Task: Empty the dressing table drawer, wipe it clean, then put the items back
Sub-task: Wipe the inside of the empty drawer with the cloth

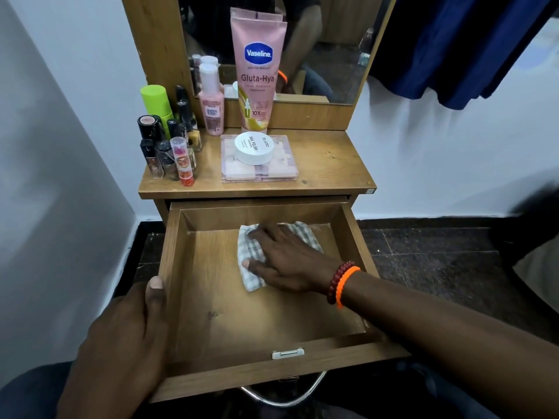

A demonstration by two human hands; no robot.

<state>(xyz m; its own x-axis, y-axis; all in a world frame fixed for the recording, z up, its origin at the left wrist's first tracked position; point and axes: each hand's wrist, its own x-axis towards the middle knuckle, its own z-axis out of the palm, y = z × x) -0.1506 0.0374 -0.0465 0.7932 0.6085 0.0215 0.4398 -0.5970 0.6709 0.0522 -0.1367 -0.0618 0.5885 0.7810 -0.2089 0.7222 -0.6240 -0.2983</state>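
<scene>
The drawer (348, 225) is pulled out below the desk (332, 164) top and holds only a checked cloth (251, 279), near its back wall. The right hand (284, 261) presses flat on the cloth, fingers spread, probably to wipe. The left hand (127, 334) grips the drawer's left wall, apparently to steady it. The bottom is brown wood with small dark marks. The cosmetics stand on the desk above the drawer.

Right hand (282, 258) lies flat on the checked cloth (252, 261), pressing it to the floor of the open drawer (257, 316) toward the far side. Left hand (127, 331) grips the drawer's left wall, thumb over the rim. On the tabletop (326, 164) beyond stand the bottles (169, 140), the pink tube (257, 71) and the white jar (254, 147).
</scene>
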